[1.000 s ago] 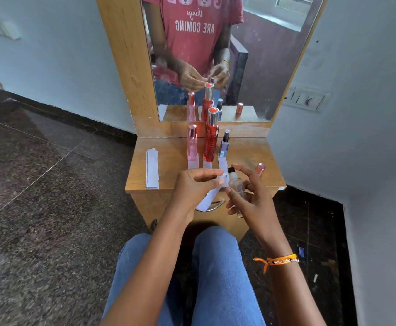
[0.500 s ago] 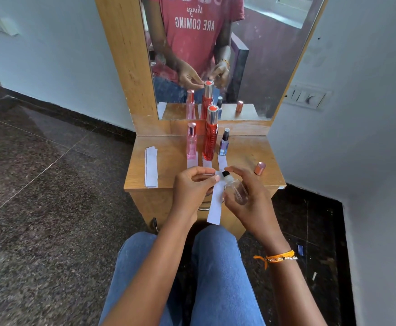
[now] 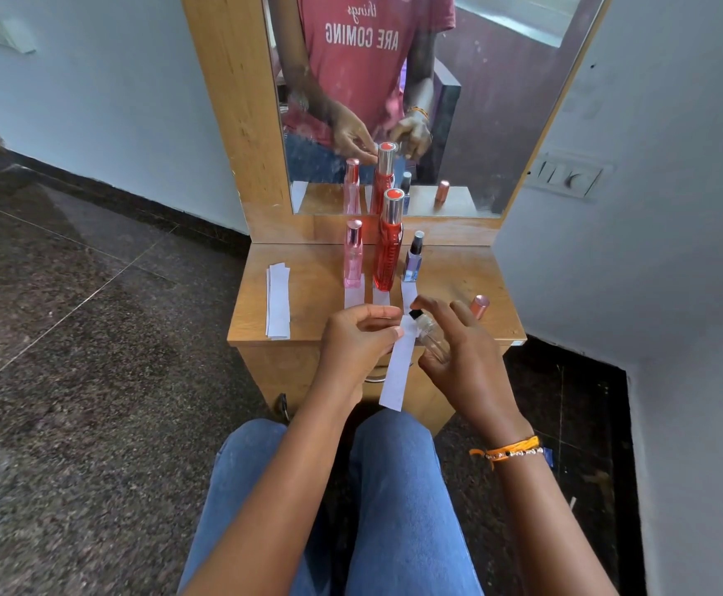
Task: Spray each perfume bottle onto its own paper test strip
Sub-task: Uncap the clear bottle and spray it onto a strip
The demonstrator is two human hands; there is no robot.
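Pinching the paper test strip (image 3: 397, 366) in our left hand (image 3: 357, 337), we are gripping the clear bottle (image 3: 429, 333) in our right hand (image 3: 462, 354), nozzle touching the strip; next, we judge, pressing the sprayer.

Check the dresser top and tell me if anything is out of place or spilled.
Nothing is spilled or knocked over. The pink bottle, red bottle and small purple bottle stand upright in a row. The one loose item is a rose-gold cap, standing alone near the right edge, off its bottle.
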